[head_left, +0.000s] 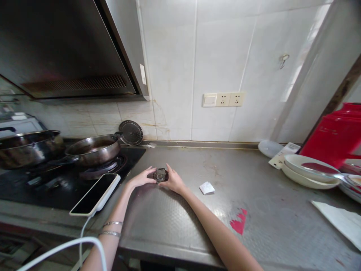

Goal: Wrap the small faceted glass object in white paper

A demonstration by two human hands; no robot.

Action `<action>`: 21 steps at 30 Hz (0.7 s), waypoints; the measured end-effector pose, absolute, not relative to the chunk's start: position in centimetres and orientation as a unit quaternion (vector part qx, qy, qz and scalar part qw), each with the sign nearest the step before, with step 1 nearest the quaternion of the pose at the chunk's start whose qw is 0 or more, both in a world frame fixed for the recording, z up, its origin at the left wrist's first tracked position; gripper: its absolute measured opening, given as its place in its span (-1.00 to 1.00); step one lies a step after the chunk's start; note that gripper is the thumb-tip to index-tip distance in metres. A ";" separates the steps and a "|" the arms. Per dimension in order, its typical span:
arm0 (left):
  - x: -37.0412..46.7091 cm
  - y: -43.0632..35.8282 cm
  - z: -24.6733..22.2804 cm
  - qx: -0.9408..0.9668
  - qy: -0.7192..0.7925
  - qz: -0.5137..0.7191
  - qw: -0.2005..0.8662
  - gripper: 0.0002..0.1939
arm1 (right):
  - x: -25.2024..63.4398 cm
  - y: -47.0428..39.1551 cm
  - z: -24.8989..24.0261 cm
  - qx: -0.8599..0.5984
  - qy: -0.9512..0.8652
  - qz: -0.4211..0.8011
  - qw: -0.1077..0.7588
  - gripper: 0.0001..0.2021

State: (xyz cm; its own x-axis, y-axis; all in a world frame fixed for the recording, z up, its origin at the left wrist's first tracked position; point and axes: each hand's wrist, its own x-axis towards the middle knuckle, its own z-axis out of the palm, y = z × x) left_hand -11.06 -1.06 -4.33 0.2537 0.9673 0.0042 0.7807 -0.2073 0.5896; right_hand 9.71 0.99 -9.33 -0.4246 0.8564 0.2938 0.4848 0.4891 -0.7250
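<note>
A small dark, round object with a glassy-looking top (161, 175) rests on the metal counter (169, 222), between my two hands. My left hand (143, 177) grips its left side, thumb and fingers against the edge. From the right, my right hand (173, 180) holds the same object with thumb and fingers around its side. To the right of my hands lies a small folded white paper (207, 188). A white phone (95, 194) with a cable is at the left, by my left forearm.
Two metal pans (94, 150) stand on the black stove (64, 188) at left, below the range hood (67, 49). Stacked white bowls (310, 173) and a red thermos (332, 131) are at right. A red scrap (239, 222) lies on the counter.
</note>
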 end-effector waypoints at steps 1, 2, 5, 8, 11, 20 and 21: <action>-11.0 -1.1 -4.3 0.749 0.583 0.189 0.252 -0.24 | 9.7 1.0 -9.3 -0.423 -0.796 0.278 0.331 0.13; -11.0 -1.1 -4.3 0.744 0.586 0.188 0.260 -0.23 | 9.7 0.9 -9.3 -0.426 -0.796 0.277 0.329 0.12; -10.8 -1.0 -4.4 0.740 0.588 0.183 0.270 -0.22 | 9.7 0.7 -9.2 -0.429 -0.798 0.276 0.322 0.14; -10.9 -1.1 -4.3 0.740 0.595 0.164 0.268 -0.16 | 10.4 0.2 -8.5 -0.410 -0.813 0.267 0.317 0.16; -11.0 -1.3 -3.6 0.736 0.612 0.145 0.251 -0.10 | 12.5 -0.3 -7.1 -0.394 -0.829 0.228 0.325 -0.08; -5.0 -3.5 1.1 0.737 0.575 0.332 0.125 -0.56 | 25.3 -1.4 -3.3 -0.414 -0.831 0.191 0.317 -0.75; -3.5 -3.9 1.0 0.740 0.565 0.336 0.145 -0.58 | 26.5 -1.7 -3.4 -0.420 -0.830 0.196 0.311 -0.76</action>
